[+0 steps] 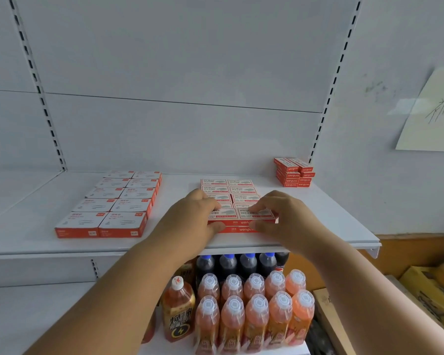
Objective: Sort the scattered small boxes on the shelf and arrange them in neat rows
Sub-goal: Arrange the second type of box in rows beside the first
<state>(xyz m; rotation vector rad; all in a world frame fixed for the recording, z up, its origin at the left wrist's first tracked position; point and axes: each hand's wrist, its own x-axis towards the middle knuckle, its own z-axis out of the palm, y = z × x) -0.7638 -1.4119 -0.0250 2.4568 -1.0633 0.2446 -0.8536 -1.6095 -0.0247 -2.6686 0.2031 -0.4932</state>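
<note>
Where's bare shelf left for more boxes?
Free: the strip between the paper-clip boxes and staple boxes, and right of those, before the small stack. Crowded: front centre, where both hands work.

Orange drink bottles [254, 313] stand in rows below dark blue-capped bottles [237, 263]; a paper sheet [431, 116] hangs on the wall; yellow cartons [431, 290] sit right.

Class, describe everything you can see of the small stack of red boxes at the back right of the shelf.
The stack of red boxes sits at the back right corner of the white shelf, against the wall. The boxes look like cardboard, red with white lettering, lying flat, two side by side and about four high, slightly uneven. Neither hand touches them.
</note>
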